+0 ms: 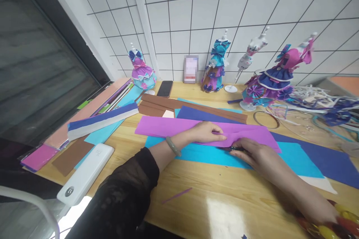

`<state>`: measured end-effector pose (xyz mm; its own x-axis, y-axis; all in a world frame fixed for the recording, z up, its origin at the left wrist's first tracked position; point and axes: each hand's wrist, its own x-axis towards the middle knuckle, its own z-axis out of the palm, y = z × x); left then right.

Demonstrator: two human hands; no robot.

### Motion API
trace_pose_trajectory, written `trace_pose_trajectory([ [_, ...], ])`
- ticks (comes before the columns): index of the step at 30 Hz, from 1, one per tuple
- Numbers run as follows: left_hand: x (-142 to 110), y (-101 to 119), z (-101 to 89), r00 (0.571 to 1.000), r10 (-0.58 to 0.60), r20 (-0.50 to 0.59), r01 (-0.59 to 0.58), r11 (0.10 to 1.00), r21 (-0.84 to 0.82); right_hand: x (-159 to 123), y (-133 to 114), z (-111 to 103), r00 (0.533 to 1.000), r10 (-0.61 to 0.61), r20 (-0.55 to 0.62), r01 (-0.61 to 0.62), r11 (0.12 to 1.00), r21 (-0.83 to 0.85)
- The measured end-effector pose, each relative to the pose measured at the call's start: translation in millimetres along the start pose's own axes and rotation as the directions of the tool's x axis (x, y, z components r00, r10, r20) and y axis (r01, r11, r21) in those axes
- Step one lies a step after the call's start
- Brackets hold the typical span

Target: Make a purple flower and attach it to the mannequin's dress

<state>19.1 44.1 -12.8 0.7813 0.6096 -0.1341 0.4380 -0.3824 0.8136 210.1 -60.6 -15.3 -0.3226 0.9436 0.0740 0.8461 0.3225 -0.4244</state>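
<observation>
A long strip of purple paper (168,125) lies across the middle of the table, over a bright blue sheet (213,155). My left hand (206,132) is closed at the strip's near edge, thumb and fingers pinching the purple paper. Just to its right, my right hand (249,150) grips a pair of scissors (237,149) with dark handles. Their blades point left along the purple paper's near edge and are partly hidden, so I cannot tell how far apart they are. A thin purple offcut (177,195) rests on the wood nearer to me.
Miniature dress forms (220,59) in paper dresses line the tiled wall. A dark phone (165,89) lies between them; another phone (191,69) leans upright. Coloured sheets (108,119) and a white power bank (86,173) occupy the left. Tangled ribbons (314,97) lie at right.
</observation>
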Motion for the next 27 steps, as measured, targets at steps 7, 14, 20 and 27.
trace_pose_trajectory([
  [7,-2,2,-0.7,0.998,0.058,0.006,-0.059,0.992,0.111,-1,2,2,1.000,0.007,-0.002,-0.007,1.000,0.015],
  [14,-5,-1,-17.5,0.983,0.168,0.070,-0.179,0.966,0.188,-3,5,3,0.999,0.038,0.035,-0.039,0.999,0.031],
  [20,-7,-7,-30.8,0.974,0.149,0.171,-0.190,0.949,0.252,-3,4,5,0.999,0.040,0.030,-0.040,0.999,0.003],
  [27,-6,-12,-31.2,0.960,0.172,0.221,-0.210,0.964,0.161,0,3,4,1.000,0.019,0.021,-0.019,0.999,-0.041],
])
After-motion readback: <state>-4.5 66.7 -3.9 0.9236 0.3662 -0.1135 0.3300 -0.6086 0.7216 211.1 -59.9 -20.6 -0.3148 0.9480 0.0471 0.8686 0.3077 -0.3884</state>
